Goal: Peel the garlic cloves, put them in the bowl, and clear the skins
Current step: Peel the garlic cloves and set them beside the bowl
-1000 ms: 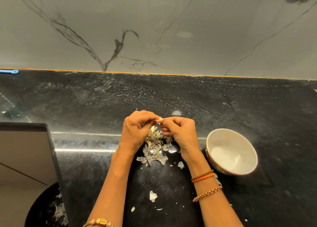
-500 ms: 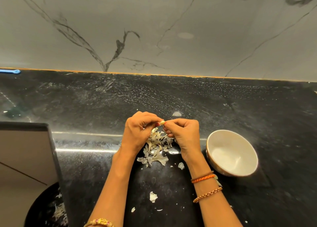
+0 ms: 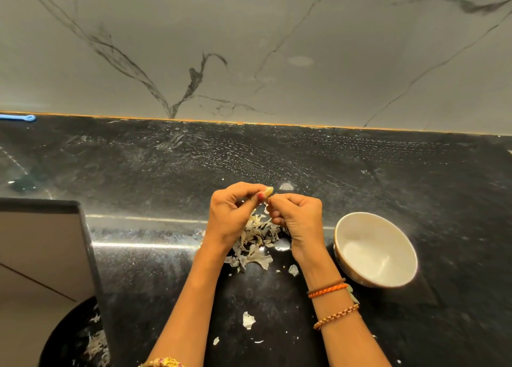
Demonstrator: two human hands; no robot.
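Note:
A small pale garlic clove [image 3: 268, 191] is pinched between the fingertips of my left hand [image 3: 231, 214] and my right hand [image 3: 297, 218], held just above the black counter. Under both hands lies a heap of dry garlic skins [image 3: 253, 244]. A white bowl [image 3: 375, 248] stands on the counter to the right of my right wrist; its inside looks bare. Loose skin flakes [image 3: 248, 320] lie nearer to me between my forearms.
The black stone counter [image 3: 304, 161] runs back to a marble wall. A dark round bin [image 3: 74, 339] holding skins sits at the lower left, beside a grey cabinet panel [image 3: 41, 244]. A blue object [image 3: 19, 117] lies at the far left back edge.
Both hands have stayed over the skin heap, with the fingertips working slightly at the clove. The bowl and skins have not moved.

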